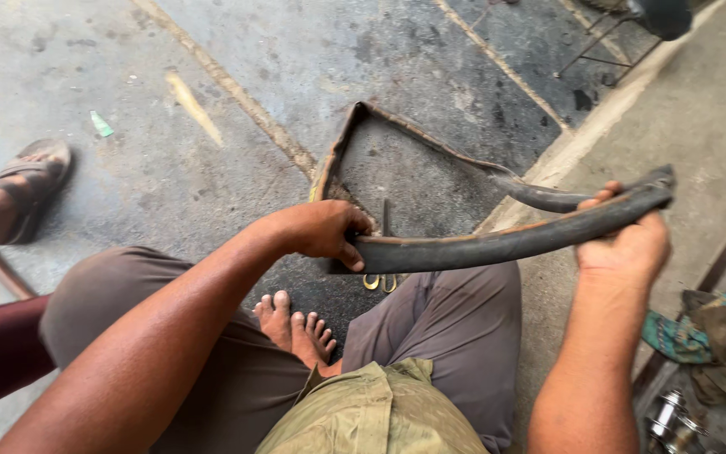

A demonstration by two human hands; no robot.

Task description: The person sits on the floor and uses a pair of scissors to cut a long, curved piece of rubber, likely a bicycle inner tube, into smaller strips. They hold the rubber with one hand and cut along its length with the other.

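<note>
Black rubber inner tube (481, 244) spans frame centre, its loop sagging to the concrete floor (212, 126) at upper centre. Left hand (325, 231) closed around the tube near centre; right hand (628, 244) closed around it at right, tube end near the right edge. Bare foot (291, 328) below. Sandalled foot (31, 185) at left edge. Rags and metal parts (707, 370) lower right; open floor upper left.

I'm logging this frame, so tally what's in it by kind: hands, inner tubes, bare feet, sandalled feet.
Hands: 2, left hand and right hand, both gripping the tube
Black rubber inner tube: 1
Bare feet: 2, pressed together
Sandalled foot of another person: 1
Total: 6
</note>
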